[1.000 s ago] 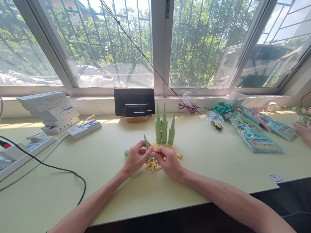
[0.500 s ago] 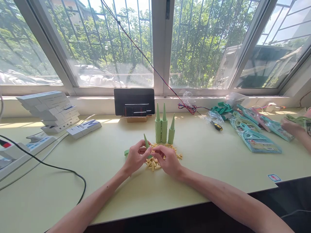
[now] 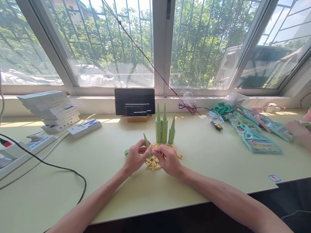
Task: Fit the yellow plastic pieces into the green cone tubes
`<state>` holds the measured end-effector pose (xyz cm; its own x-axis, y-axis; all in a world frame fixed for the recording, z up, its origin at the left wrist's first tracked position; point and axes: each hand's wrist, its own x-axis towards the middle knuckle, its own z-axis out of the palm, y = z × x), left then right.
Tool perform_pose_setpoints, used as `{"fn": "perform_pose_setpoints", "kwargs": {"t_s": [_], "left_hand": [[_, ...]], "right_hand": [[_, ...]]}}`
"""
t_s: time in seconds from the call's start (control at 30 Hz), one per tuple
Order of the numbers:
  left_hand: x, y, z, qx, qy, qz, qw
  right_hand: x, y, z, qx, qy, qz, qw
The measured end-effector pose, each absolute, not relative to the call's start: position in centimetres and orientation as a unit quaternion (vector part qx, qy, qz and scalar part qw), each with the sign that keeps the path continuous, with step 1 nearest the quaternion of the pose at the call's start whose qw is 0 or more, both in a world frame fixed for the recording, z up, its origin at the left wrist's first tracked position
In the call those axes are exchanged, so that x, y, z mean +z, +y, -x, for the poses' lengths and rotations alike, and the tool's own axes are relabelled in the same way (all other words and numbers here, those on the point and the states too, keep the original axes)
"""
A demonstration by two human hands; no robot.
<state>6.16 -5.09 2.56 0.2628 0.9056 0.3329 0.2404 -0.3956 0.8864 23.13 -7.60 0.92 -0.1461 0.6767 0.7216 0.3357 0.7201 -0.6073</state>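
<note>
My left hand (image 3: pixel 135 157) is closed around a pointed green cone (image 3: pixel 146 139), whose tip stands up and leans left above the fingers. Against the cone's lower part, my right hand (image 3: pixel 168 160) pinches thumb and finger together; whatever lies between them is hidden or too small to name. Under both hands spreads a pile of small yellowish pieces (image 3: pixel 153 166). Just behind the pile, three upright green towers with pointed tops (image 3: pixel 164 131) stand close together, the right one shorter. A green curved piece (image 3: pixel 126 152) shows left of my left hand.
At the back is a dark tablet (image 3: pixel 134 97) with a phone before it. Stacked white boxes (image 3: pixel 54 110), a power strip (image 3: pixel 41 145) and a black cable (image 3: pixel 58 167) lie left. On the right are a screwdriver (image 3: pixel 216 126), packaged dustpan sets (image 3: pixel 262 142) and another person's hand (image 3: pixel 297 131).
My two hands keep nearly the same pose at the green cone, with only slight finger movement. At the far right, the other person's hand has shifted and blurred.
</note>
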Motion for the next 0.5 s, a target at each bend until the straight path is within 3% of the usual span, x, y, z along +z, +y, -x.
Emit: {"fn": "perform_pose_setpoints", "kwargs": {"t_s": [0.5], "left_hand": [[2.24,-5.4,-6.4,0.463,0.423,-0.695,0.352]], "right_hand": [[0.74,-8.02,-22.98,0.184,-0.718,0.37,0.56]]}}
